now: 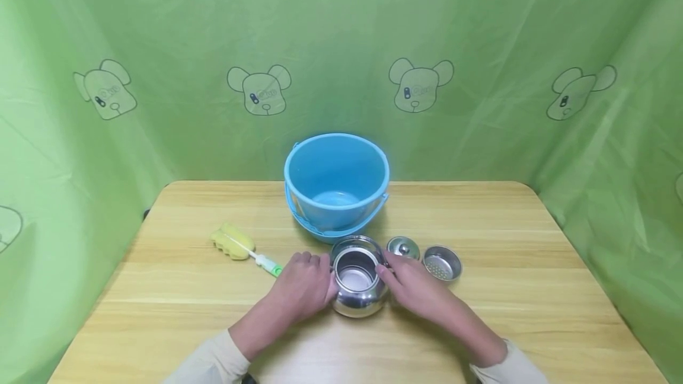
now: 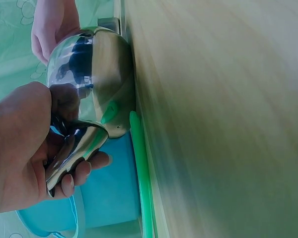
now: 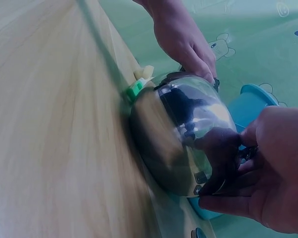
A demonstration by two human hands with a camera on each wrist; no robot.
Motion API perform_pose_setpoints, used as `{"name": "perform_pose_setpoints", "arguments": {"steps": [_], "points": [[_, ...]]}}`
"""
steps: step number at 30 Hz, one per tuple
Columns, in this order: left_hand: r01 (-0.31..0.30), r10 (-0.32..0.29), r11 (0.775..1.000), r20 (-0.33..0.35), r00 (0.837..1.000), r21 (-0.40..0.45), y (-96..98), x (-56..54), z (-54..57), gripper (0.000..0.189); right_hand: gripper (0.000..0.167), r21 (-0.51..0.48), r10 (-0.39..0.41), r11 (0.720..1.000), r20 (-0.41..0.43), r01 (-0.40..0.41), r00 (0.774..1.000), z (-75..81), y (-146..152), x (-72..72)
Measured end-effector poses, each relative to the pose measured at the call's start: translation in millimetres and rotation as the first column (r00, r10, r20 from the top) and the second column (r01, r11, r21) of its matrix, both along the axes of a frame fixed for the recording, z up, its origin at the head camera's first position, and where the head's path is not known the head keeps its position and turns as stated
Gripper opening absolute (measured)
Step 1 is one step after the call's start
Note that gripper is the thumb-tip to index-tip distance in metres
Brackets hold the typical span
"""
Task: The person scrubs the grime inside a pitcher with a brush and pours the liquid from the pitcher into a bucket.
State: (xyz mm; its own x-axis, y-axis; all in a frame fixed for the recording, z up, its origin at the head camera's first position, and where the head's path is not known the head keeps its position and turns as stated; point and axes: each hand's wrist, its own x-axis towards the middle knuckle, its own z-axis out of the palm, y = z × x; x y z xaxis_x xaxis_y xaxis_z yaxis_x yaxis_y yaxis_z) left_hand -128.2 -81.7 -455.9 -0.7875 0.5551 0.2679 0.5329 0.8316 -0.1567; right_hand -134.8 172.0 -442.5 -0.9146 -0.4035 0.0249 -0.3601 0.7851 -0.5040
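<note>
A shiny steel teapot (image 1: 360,305) without its lid stands on the near middle of the table, its round mouth facing up. My left hand (image 1: 305,284) grips the spout (image 2: 82,152) with curled fingers, as the left wrist view shows. On the other side, my right hand (image 1: 421,290) holds the teapot by its side, the thumb at the rim and fingers against the body. The teapot's hoop handle (image 1: 356,237) lies down toward the back. Right of the teapot are its knobbed lid (image 1: 404,246) and a perforated steel strainer cup (image 1: 442,263).
Behind the teapot stands a blue bucket (image 1: 336,218) with its handle hanging down in front. A yellow sponge brush (image 1: 233,242) with a white and green handle lies left of it. Green curtain (image 1: 341,34) surrounds the wooden table (image 1: 512,265).
</note>
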Motion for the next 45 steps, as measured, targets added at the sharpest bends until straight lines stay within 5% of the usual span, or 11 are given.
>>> {"name": "perform_pose_setpoints", "arguments": {"steps": [15, 28, 35, 45], "points": [[0.0, 0.0, 1.0, 0.04, 0.999, 0.004, -1.1, 0.2, 1.2, 0.034, 0.053, 0.056, -0.031, 0.998, -0.06, 0.034, 0.998, -3.9, -5.6, 8.1], [0.011, -0.009, 1.0, -0.047, 0.999, 0.027, -9.3, 2.1, 0.0, 0.037, 0.049, 0.003, -0.061, 0.998, -0.079, 0.062, 0.995, -9.1, -13.9, 13.4], [-0.041, 0.042, 0.999, -0.051, 0.998, 0.027, -14.9, 4.5, 2.4, 0.043, 0.049, -0.003, -0.093, 0.996, -0.103, 0.093, 0.99, -9.8, -17.1, 16.6], [-0.09, 0.08, 0.991, 0.099, 0.992, 0.096, -35.5, 7.2, 16.0, 0.069, 0.047, -0.008, -0.106, 0.994, -0.121, 0.105, 0.987, -9.7, -20.5, 18.1]]}}
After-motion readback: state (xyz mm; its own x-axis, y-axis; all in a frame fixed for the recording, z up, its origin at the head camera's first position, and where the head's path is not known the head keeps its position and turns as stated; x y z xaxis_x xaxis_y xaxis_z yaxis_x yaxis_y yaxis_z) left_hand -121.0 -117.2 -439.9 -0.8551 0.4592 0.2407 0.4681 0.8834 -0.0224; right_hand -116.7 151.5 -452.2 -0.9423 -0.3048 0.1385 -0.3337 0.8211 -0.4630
